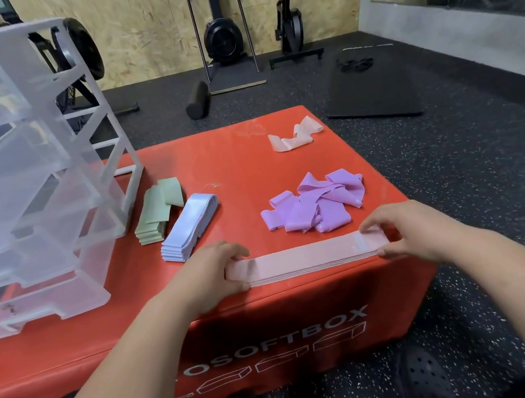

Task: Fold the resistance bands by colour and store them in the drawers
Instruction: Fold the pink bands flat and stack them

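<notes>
A flat stack of pink bands (306, 259) lies along the front edge of the red soft box (234, 165). My left hand (212, 271) pinches its left end and my right hand (409, 231) pinches its right end. A loose heap of purple bands (315, 203) sits just behind the stack. A neat blue stack (189, 226) and a green stack (157, 211) lie to the left. One loose pink band (293, 134) rests near the far edge. The clear plastic drawer unit (17, 177) stands on the box's left side, its drawers shut.
A black mat (373, 83) lies on the speckled floor to the right. A foam roller (197, 100) and exercise machines (222, 31) stand at the back wall. My black clogs (419, 377) are just in front of the box.
</notes>
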